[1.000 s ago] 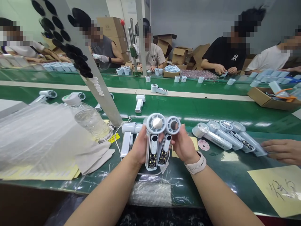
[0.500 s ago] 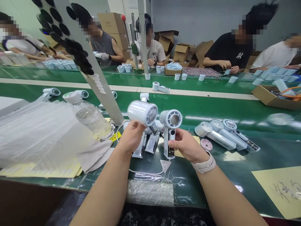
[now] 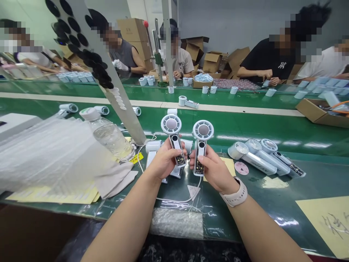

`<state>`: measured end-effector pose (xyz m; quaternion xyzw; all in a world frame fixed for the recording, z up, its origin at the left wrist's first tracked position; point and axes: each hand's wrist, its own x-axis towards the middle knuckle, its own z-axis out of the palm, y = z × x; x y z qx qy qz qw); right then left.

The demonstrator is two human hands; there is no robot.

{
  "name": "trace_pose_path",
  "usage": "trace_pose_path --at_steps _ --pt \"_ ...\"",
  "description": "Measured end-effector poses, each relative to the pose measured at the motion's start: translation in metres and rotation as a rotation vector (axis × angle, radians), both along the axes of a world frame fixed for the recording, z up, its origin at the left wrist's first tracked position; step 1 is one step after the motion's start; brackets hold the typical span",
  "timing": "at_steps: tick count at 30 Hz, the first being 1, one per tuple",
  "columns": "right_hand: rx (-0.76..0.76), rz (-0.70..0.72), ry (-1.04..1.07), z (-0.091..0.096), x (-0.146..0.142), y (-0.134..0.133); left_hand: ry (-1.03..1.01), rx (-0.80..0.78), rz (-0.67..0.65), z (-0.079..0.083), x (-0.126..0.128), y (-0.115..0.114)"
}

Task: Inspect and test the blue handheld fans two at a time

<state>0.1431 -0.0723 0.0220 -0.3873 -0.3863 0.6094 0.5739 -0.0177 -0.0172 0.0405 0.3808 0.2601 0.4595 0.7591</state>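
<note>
**Left fan** (image 3: 173,140): small white handheld fan, round head up. The left hand (image 3: 165,163) is closed round the lower handle with the thumb on its front. Held upright over the near middle of the bench (image 3: 272,133).

**Right fan** (image 3: 201,147): same model, upright, just beside the first. The right hand (image 3: 215,169) is closed round the handle with the thumb on the front panel.

**Handling:** likely light, with a stiff and smooth plastic shell that may slip. The open handle front shows electronics and looks delicate. Best gripped by the handle sides, keeping off the grille.

**Nearby:**
- Row of fans (image 3: 261,156) lying toward the right.
- Bottle (image 3: 110,136) and bags (image 3: 49,153) at the left.
- Cable (image 3: 174,199) by the near edge.
</note>
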Motion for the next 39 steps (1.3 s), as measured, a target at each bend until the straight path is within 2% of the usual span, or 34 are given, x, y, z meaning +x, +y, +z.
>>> trace_pose_path --at_steps 3,8,12,17,20,25,32,39 --pt "0.057 0.033 -0.015 0.0026 -0.0006 -0.0032 -0.028 0.038 -0.021 0.0007 0.0008 -0.0017" --pt "0.052 0.054 -0.002 0.0032 -0.0021 -0.0055 0.019 0.103 -0.083 0.001 0.0006 -0.0029" --pt "0.023 0.065 0.027 0.0052 0.0015 -0.0044 0.04 0.093 -0.066 -0.0003 0.0006 -0.0027" --pt "0.016 0.087 0.047 0.0067 0.0051 -0.0036 0.026 0.075 -0.109 0.0002 0.001 -0.0033" --pt "0.032 0.078 0.028 0.0062 0.0044 -0.0038 0.006 0.079 -0.071 0.0005 0.001 -0.0038" --pt "0.042 0.078 0.042 0.0058 0.0041 -0.0034 -0.009 0.086 -0.125 0.0008 0.0007 -0.0037" --pt "0.04 0.086 0.051 0.0068 0.0035 -0.0057 0.004 0.09 -0.065 -0.0002 0.0016 -0.004" --pt "0.008 0.057 0.09 0.006 0.0015 -0.0053 -0.004 0.012 -0.021 -0.0015 0.002 -0.0004"
